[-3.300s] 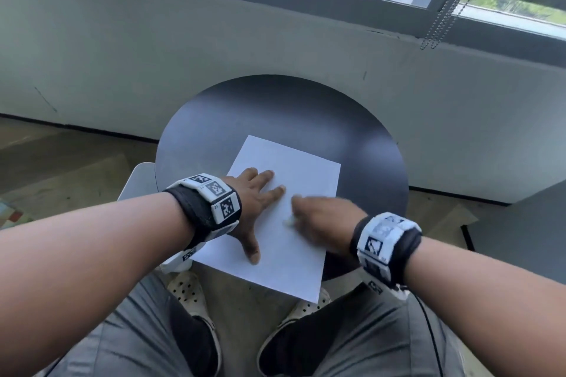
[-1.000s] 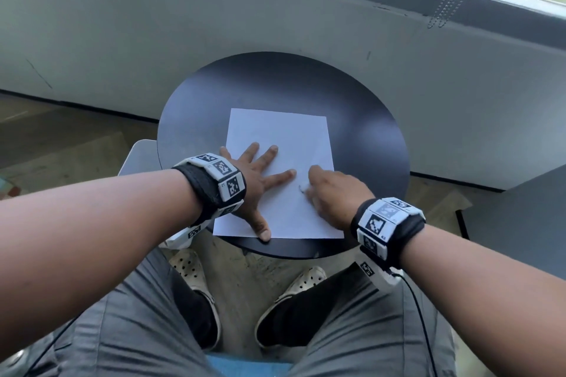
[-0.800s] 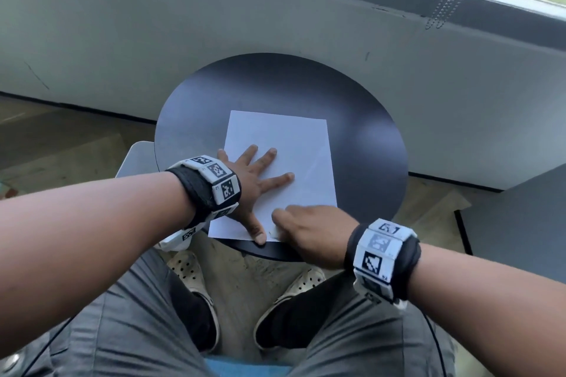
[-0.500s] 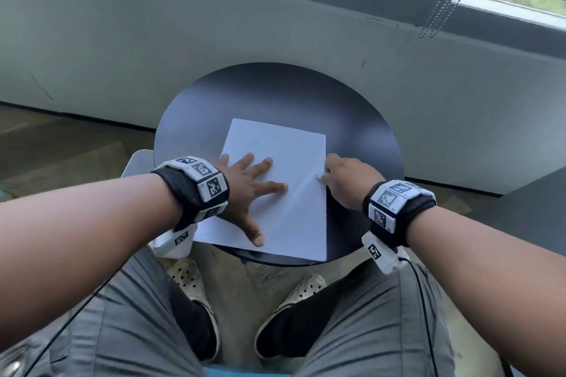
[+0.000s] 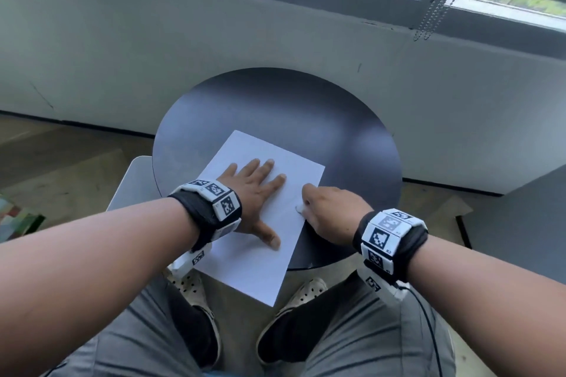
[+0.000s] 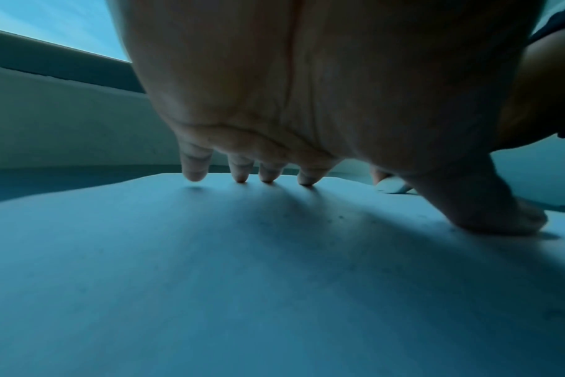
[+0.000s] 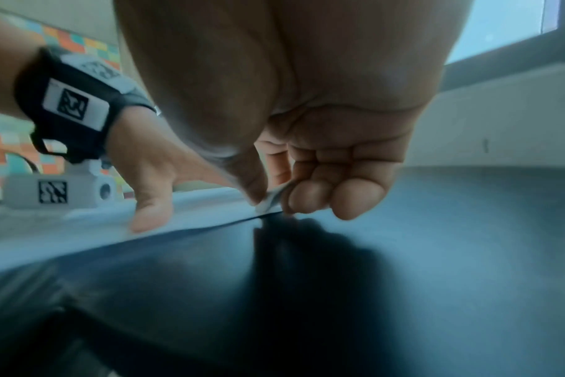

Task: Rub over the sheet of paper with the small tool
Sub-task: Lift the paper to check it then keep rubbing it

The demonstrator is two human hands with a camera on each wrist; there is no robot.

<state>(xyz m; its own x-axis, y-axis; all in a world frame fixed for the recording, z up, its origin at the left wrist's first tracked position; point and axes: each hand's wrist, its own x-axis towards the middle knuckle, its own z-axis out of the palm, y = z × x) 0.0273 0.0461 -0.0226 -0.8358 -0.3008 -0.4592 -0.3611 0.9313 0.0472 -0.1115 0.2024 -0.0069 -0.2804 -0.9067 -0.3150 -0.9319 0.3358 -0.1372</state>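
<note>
A white sheet of paper [image 5: 260, 254] lies askew on the round black table [image 5: 306, 107], its near corner hanging over the table's front edge. My left hand [image 5: 255, 190] presses flat on the sheet with fingers spread; the left wrist view shows its fingertips [image 6: 242, 176] and thumb down on the paper [image 6: 210, 267]. My right hand [image 5: 327, 208] pinches a small white tool [image 5: 299, 209] at the sheet's right edge. In the right wrist view the tool [image 7: 270, 201] sits between thumb and curled fingers, touching the paper's edge [image 7: 191, 216]. The tool [image 6: 391, 185] also shows beyond my left thumb.
A grey wall and window sill [image 5: 275, 24] stand right behind the table. A white chair seat [image 5: 131, 184] pokes out at the table's left. A dark surface [image 5: 520, 223] lies at the right. My knees and shoes [image 5: 199, 294] are below the table's front edge.
The sheet has turned and slid toward me, so its near corner now overhangs the table. My right hand with the tool has moved back along the sheet's right edge. The left hand keeps pressing.
</note>
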